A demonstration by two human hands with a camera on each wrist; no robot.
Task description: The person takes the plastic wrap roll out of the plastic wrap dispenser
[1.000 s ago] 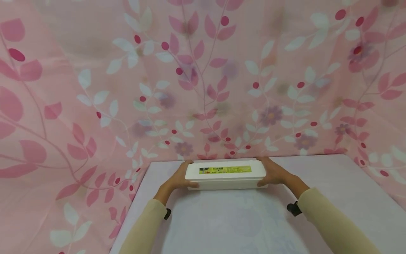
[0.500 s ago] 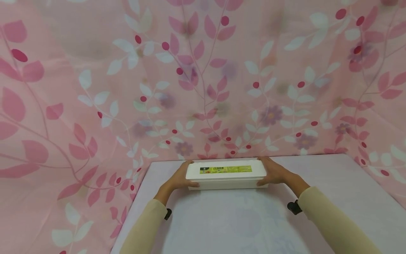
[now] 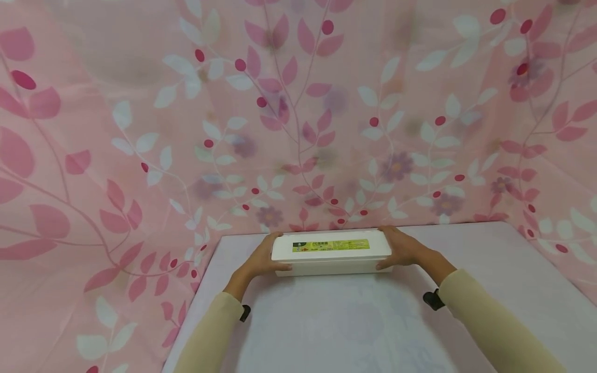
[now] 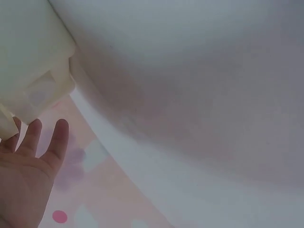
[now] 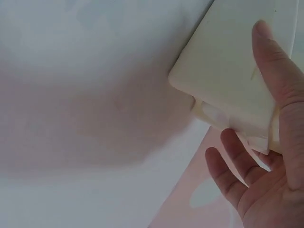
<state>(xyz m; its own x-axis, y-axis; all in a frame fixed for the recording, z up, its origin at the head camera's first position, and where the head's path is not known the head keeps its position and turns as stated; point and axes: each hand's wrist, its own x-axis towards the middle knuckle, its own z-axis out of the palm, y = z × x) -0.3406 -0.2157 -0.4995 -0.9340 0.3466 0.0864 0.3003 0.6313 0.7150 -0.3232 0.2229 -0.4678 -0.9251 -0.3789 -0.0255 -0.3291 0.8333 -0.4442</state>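
Note:
A long white lidded plastic box [image 3: 332,267], with a yellow-green printed label on top, lies crosswise at the back of the table in the head view. My left hand [image 3: 263,257] grips its left end, thumb along the front. At the right end my right hand [image 3: 402,247] holds it the same way. In the left wrist view, fingers [image 4: 58,142] reach under the corner of the box [image 4: 33,52]. The right wrist view has the thumb [image 5: 271,54] against the side of the box [image 5: 223,61], with other fingertips by its end.
The table [image 3: 336,331] is covered with a pale cloth. Right behind the box hangs a pink curtain [image 3: 410,67] with leaves and flowers, which also runs down both sides. Black wrist straps [image 3: 432,299] show below the sleeves.

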